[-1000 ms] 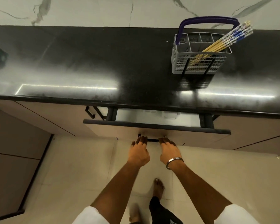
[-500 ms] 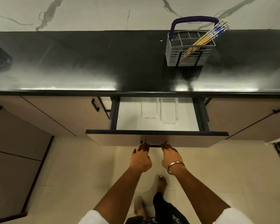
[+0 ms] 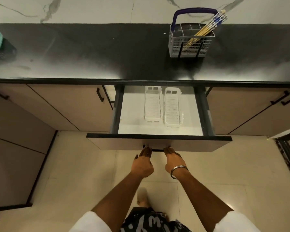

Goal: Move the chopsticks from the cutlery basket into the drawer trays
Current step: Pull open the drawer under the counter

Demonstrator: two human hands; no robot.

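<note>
At the bottom centre of the frame our left hand (image 3: 143, 163) and right hand (image 3: 173, 160) reach side by side to the dark handle (image 3: 156, 150) under the front of the drawer (image 3: 159, 137), fingers curled onto it. We wear a metal bangle (image 3: 178, 170) on the right wrist. Above the hands the drawer stands pulled out, and two white slatted trays (image 3: 163, 106) lie side by side on its pale floor, both empty. In the upper right, on the black countertop (image 3: 90, 52), sits the grey cutlery basket (image 3: 190, 42) with its purple handle. The chopsticks (image 3: 209, 26) lean as a bundle in its right compartments, tips tilted up to the right.
</note>
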